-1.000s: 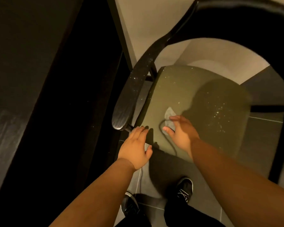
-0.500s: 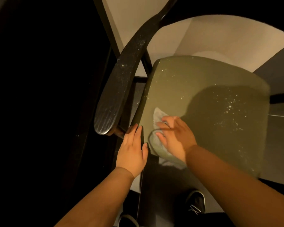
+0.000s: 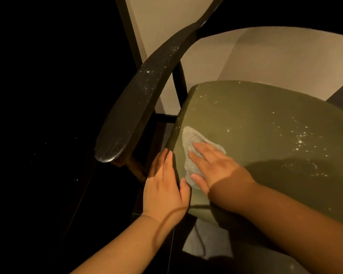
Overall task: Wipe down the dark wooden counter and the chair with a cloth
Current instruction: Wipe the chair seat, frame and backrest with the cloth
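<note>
Pressing the grey cloth (image 3: 190, 139) flat to the olive seat (image 3: 265, 107) at centre frame, the right hand (image 3: 216, 167) lies with fingers straight, not clutching; judged a wiping hold. The cloth sits under fingers and palm, its tip protruding toward the upper left. The left hand (image 3: 164, 186), fingers straight and holding nothing, rests against the seat's left edge, apparently steadying the chair. Pale specks (image 3: 301, 135) show right of centre and on the dark armrest (image 3: 139, 107).
</note>
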A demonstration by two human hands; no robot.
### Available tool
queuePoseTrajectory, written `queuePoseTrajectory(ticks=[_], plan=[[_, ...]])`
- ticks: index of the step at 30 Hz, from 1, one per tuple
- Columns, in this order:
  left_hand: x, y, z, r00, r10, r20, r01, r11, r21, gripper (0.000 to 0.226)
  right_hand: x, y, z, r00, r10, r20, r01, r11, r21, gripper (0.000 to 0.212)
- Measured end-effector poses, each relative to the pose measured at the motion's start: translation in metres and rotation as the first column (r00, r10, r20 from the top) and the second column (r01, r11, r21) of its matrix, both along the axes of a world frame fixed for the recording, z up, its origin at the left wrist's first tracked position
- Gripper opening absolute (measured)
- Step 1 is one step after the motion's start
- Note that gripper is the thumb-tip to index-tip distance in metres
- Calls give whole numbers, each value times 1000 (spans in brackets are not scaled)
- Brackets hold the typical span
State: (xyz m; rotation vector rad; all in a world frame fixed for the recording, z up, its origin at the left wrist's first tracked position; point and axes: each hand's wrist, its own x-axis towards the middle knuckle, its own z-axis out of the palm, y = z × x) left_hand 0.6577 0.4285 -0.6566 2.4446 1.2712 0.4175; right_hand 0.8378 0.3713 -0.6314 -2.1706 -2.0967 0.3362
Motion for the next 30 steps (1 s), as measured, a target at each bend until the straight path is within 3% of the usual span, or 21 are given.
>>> queuePoseTrajectory(ticks=[3, 6, 10, 15, 19, 22, 25, 30], plan=[[3, 0, 1, 999, 7, -42, -6, 1000, 25, 79, 13, 10, 12, 999, 41, 23, -39, 996, -86, 74], [5, 2, 0, 996, -12, -92, 18, 997, 69, 80, 35, 30, 18, 995, -75, 68, 80, 994, -72, 60], [3, 1, -1, 992, -37, -118, 48, 995, 90, 80, 16, 17, 19, 997, -71, -6, 71, 993, -95, 59], [2, 2, -2, 990, -55, -127, 69, 991, 114, 76, -14, -10, 21, 997, 18, -73, -30, 986, -166, 95], [4, 3, -2, 991, -53, -119, 67, 991, 116, 76, 12, 18, 17, 997, -71, -15, 69, 993, -101, 63], [3, 2, -2, 994, -47, -101, 60, 990, 128, 76, 15, 34, 14, 992, -121, -21, 119, 991, -60, 58], [1, 1, -1, 993, -64, -97, 75, 990, 118, 74, -6, 13, 10, 993, -18, -120, 11, 998, -56, 54], [1, 3, -1, 994, -88, -66, 95, 989, 116, 75, -8, -2, 5, 987, 40, -158, -56, 994, -98, 78]])
